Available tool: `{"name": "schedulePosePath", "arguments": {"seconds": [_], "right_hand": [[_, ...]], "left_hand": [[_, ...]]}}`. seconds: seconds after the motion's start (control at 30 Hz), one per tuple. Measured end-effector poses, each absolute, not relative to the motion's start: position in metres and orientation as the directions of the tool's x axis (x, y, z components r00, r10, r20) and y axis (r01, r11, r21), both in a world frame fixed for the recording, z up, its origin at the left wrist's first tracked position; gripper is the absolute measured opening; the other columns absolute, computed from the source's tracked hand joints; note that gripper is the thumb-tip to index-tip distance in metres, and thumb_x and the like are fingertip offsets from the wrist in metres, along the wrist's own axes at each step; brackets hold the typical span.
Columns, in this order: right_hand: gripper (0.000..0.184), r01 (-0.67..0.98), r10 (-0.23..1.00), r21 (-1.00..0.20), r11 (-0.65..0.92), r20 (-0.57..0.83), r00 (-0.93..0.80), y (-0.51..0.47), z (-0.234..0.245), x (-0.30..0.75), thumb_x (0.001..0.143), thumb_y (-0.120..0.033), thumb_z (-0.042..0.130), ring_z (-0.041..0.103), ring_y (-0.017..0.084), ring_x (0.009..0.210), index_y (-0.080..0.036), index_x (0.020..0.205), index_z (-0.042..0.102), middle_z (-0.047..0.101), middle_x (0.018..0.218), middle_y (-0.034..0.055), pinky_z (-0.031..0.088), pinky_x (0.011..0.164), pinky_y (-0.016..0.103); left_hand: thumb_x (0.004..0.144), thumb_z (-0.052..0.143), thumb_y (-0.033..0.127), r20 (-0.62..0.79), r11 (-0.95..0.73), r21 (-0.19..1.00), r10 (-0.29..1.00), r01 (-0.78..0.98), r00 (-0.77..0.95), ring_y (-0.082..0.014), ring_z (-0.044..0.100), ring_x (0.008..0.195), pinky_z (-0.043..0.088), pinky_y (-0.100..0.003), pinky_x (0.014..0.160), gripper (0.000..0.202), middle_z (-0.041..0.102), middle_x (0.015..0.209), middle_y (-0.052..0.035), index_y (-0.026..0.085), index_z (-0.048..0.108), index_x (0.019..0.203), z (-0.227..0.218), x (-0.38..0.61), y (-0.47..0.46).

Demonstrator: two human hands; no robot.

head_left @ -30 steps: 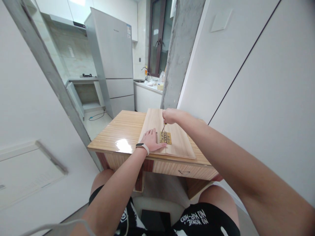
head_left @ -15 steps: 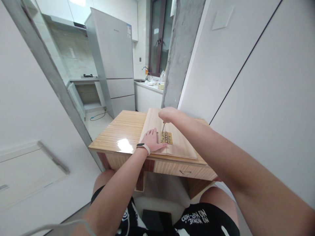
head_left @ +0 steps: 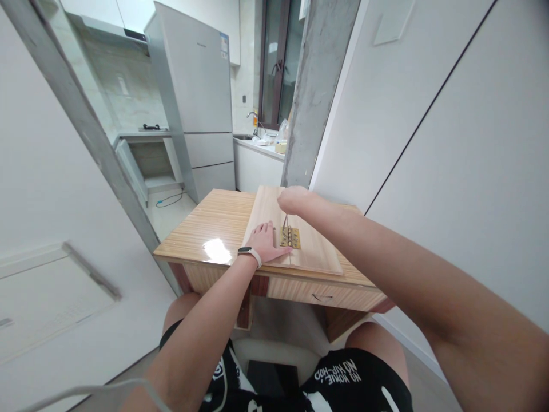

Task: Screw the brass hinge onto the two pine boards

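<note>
A brass hinge [head_left: 290, 237] lies flat across the seam between two pale wooden boards [head_left: 317, 252] on the table. My right hand [head_left: 293, 200] is closed around a screwdriver [head_left: 285, 222], its handle hidden in my fist. The thin shaft points down, its tip at the hinge's left leaf. My left hand [head_left: 265, 242] lies flat with fingers spread on the left board. Its thumb reaches along the hinge's near edge. A small dark screw or similar piece [head_left: 274, 229] lies beside my left fingertips, too small to make out surely.
The boards rest on a striped wooden table [head_left: 206, 229] with a front drawer [head_left: 317, 294]. A white wall [head_left: 450, 171] stands close at the right. Behind the table are a fridge [head_left: 201, 86] and a sink counter [head_left: 259, 166]. A pale cable [head_left: 94, 390] crosses the lower left.
The view has shifted slightly. My right fist has turned a little around the screwdriver, whose tip stays at the left leaf. My left hand keeps its place on the board.
</note>
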State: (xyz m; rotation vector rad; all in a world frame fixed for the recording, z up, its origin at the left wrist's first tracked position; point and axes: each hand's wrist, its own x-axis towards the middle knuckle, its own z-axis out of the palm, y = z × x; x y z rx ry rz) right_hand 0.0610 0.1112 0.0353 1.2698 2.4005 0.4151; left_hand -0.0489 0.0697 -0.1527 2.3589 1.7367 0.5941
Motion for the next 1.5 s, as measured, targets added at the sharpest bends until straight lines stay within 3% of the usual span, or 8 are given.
{"name": "schedulePosePath", "arguments": {"seconds": [0.1,0.37,0.57,0.77,0.97,1.13,1.33,1.5], "right_hand": [[0.032,0.684,0.851,0.52,0.512,-0.202,-0.484,0.103,0.043,0.063,0.096,-0.012,0.055,0.068,0.031,0.119,-0.012,0.121,0.075,0.07,0.126,0.0228,0.055,0.097,0.043],[0.032,0.652,0.831,0.532,0.541,-0.217,-0.513,0.101,0.041,0.069,0.094,-0.018,0.063,0.067,0.03,0.118,-0.012,0.124,0.074,0.067,0.132,0.0226,0.055,0.096,0.037],[0.035,0.666,0.854,0.546,0.508,-0.22,-0.471,0.097,0.042,0.065,0.098,-0.013,0.05,0.067,0.03,0.119,-0.009,0.123,0.074,0.07,0.126,0.0231,0.054,0.095,0.038],[0.038,0.614,0.803,0.549,0.568,-0.205,-0.56,0.096,0.045,0.067,0.098,-0.013,0.05,0.067,0.03,0.117,-0.019,0.129,0.072,0.067,0.129,0.0196,0.054,0.091,0.039],[0.03,0.656,0.828,0.533,0.535,-0.176,-0.532,0.102,0.037,0.067,0.095,-0.02,0.061,0.063,0.031,0.122,-0.012,0.12,0.075,0.067,0.127,0.0236,0.052,0.1,0.039],[0.034,0.706,0.87,0.524,0.476,-0.165,-0.464,0.098,0.041,0.068,0.097,-0.015,0.052,0.064,0.031,0.121,-0.009,0.124,0.073,0.065,0.129,0.0251,0.053,0.097,0.038],[0.038,0.661,0.829,0.518,0.542,-0.201,-0.522,0.096,0.046,0.067,0.098,-0.014,0.049,0.067,0.029,0.116,-0.019,0.128,0.072,0.061,0.133,0.0207,0.053,0.094,0.039],[0.033,0.652,0.839,0.55,0.522,-0.191,-0.51,0.096,0.041,0.067,0.095,-0.017,0.057,0.063,0.031,0.12,-0.011,0.122,0.074,0.061,0.135,0.0249,0.051,0.099,0.037]], "left_hand": [[0.072,0.044,0.096,0.224,-0.316,0.348,0.942,0.882,0.249,-0.04,0.028,0.152,0.024,-0.047,0.122,0.127,0.032,0.166,-0.0194,0.011,0.019,0.163,-0.154,-0.049,0.07],[0.071,0.043,0.097,0.236,-0.319,0.341,0.939,0.884,0.248,-0.0407,0.031,0.151,0.025,-0.048,0.121,0.129,0.035,0.163,-0.0214,0.009,0.021,0.162,-0.155,-0.05,0.071],[0.07,0.044,0.098,0.229,-0.318,0.342,0.941,0.884,0.25,-0.0405,0.031,0.151,0.025,-0.047,0.121,0.129,0.036,0.163,-0.0211,0.01,0.02,0.162,-0.154,-0.05,0.07],[0.071,0.045,0.096,0.232,-0.316,0.346,0.941,0.883,0.246,-0.0405,0.03,0.152,0.024,-0.047,0.122,0.127,0.034,0.164,-0.0207,0.011,0.02,0.162,-0.155,-0.05,0.07],[0.072,0.045,0.096,0.241,-0.324,0.348,0.938,0.879,0.25,-0.0404,0.03,0.151,0.024,-0.047,0.122,0.127,0.034,0.164,-0.0207,0.01,0.021,0.162,-0.155,-0.05,0.07],[0.071,0.045,0.097,0.247,-0.329,0.352,0.936,0.876,0.251,-0.0405,0.03,0.151,0.025,-0.048,0.122,0.128,0.034,0.165,-0.0204,0.01,0.021,0.162,-0.155,-0.051,0.069],[0.072,0.046,0.096,0.232,-0.31,0.357,0.943,0.881,0.238,-0.04,0.029,0.152,0.025,-0.048,0.122,0.126,0.033,0.165,-0.0191,0.012,0.021,0.162,-0.153,-0.05,0.068],[0.07,0.045,0.097,0.237,-0.312,0.35,0.942,0.883,0.239,-0.0398,0.031,0.151,0.025,-0.047,0.122,0.128,0.035,0.164,-0.0204,0.011,0.023,0.162,-0.152,-0.049,0.068]]}}
